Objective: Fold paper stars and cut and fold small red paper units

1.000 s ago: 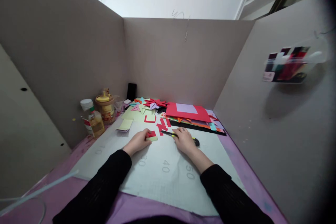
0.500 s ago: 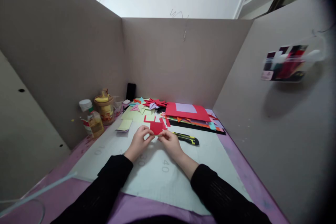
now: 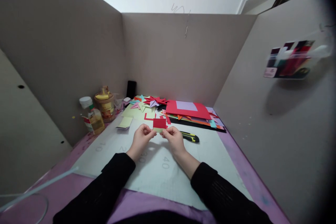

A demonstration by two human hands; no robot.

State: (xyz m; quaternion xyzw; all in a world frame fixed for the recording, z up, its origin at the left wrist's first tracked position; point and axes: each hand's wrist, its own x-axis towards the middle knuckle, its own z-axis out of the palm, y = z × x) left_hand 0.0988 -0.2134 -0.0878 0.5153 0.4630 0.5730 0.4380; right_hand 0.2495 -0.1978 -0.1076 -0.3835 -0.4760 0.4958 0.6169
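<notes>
A small red paper square [image 3: 159, 123] with a pale yellow-green strip along its lower edge is held up between my two hands. My left hand [image 3: 142, 139] pinches its lower left corner. At the lower right corner, the thumb and fingers of my right hand [image 3: 174, 140] are closed on the same paper. Just beyond lie red paper offcuts [image 3: 149, 116], partly hidden by the square. A black and yellow utility knife [image 3: 191, 137] rests to the right of my right hand, its front end hidden. Left of my left hand sits a pale green paper stack [image 3: 125, 122].
A white mat [image 3: 183, 182] with printed numbers covers the purple cloth [image 3: 147, 201]. Folded paper stars [image 3: 154, 100] and a red sheet [image 3: 204, 111] on stacked papers lie at the back. An oil-coloured bottle [image 3: 93, 120] and a tub [image 3: 105, 109] stand left, by grey partitions [image 3: 189, 56].
Both hands have tipped the paper up, so a pale strip now shows below the red. The hands are slightly farther apart, and the view has shifted a little.
</notes>
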